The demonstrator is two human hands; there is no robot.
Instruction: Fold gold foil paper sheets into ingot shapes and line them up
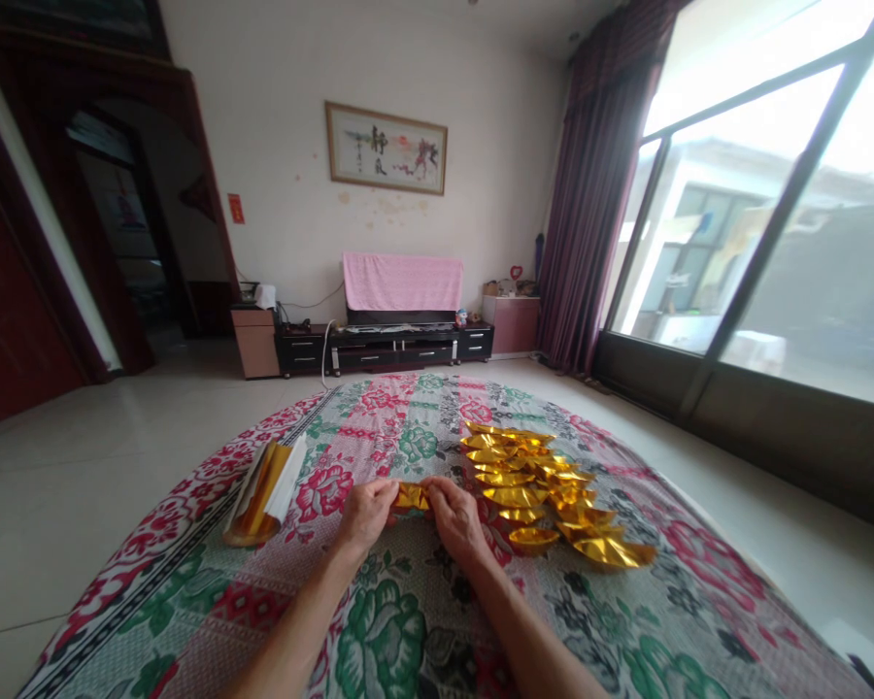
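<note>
A small piece of folded gold foil paper [411, 497] is stretched between my two hands, just above the flowered cloth [379, 621]. My left hand [366, 515] pinches its left end, and my right hand [454, 515] pinches the right end. The fingertips partly cover the foil. To the right of my hands, several finished gold paper ingots [516, 496] lie in overlapping rows. On the left, a curled stack of gold and white paper sheets [266, 490] rests on the cloth.
Beyond the cloth stands a low black TV cabinet [400, 351] with a pink cover [403, 282] over the screen. Large windows and a purple curtain [589, 214] are at the right. A dark doorway [131, 223] opens at the left.
</note>
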